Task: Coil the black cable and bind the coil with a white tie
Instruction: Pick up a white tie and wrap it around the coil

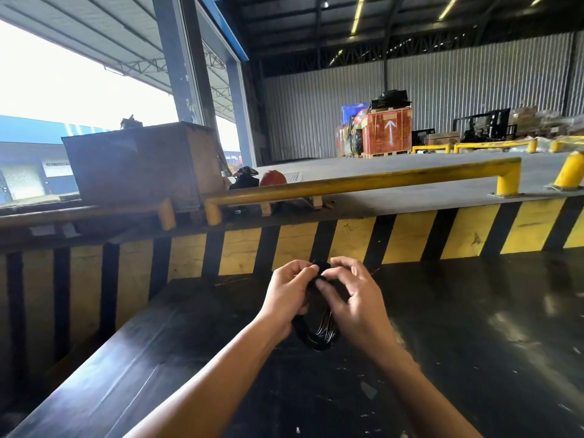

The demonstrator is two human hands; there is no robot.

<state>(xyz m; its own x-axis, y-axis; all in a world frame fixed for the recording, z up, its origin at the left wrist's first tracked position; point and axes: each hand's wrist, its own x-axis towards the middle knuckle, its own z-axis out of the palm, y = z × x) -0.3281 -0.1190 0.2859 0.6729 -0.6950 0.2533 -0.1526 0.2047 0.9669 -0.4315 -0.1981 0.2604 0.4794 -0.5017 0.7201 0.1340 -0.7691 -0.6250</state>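
The black cable (317, 331) is wound into a small oval coil that I hold upright above the black table (474, 358). My left hand (284, 295) grips the coil's left side near the top, fingers curled around it. My right hand (354, 298) pinches the upper part of the coil from the right, fingertips meeting those of the left hand. The bottom loop of the coil hangs free between my wrists. No white tie shows; the top of the coil is hidden by my fingers.
A yellow-and-black striped dock wall (410, 235) rises right behind the table. On top of it run a yellow guard rail (363, 181) and a brown box (142, 165). Red crates (387, 132) stand far back in the warehouse.
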